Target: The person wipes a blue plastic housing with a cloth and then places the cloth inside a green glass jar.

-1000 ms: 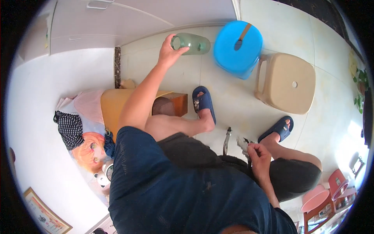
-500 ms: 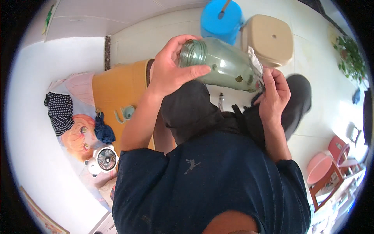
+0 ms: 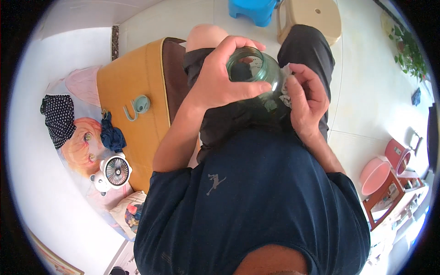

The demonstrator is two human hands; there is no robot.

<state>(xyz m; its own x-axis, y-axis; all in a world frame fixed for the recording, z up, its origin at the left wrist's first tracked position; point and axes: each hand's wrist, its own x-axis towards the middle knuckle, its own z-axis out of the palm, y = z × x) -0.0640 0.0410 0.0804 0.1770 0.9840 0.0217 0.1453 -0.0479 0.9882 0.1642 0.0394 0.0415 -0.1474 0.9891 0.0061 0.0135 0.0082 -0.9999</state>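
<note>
A green-tinted glass jar [image 3: 271, 68] is held above my lap, its wide open mouth tilted up and toward the left. My left hand [image 3: 224, 82] grips the jar by the neck, with the thumb on the near side and the fingers curled over the far side. At the jar's right side, my right hand [image 3: 308, 94] pinches a crumpled white cloth [image 3: 286, 87] against the glass. Its fingers are curled in toward the palm. The lower end of the jar is partly hidden against my dark clothes.
On the left is a tan padded seat [image 3: 130, 68] with a pale green cup-like item [image 3: 141, 104] on it. Beside it are a white fan [image 3: 114, 172] and dark blue cloth [image 3: 111, 134]. Ahead stand blue [image 3: 254, 10] and beige [image 3: 311, 18] stools; a pink basin [image 3: 375, 176] is at right.
The jar has turned from lying sideways, so its mouth now faces more toward me. My right hand has shifted slightly left with the cloth. My legs have come closer together.
</note>
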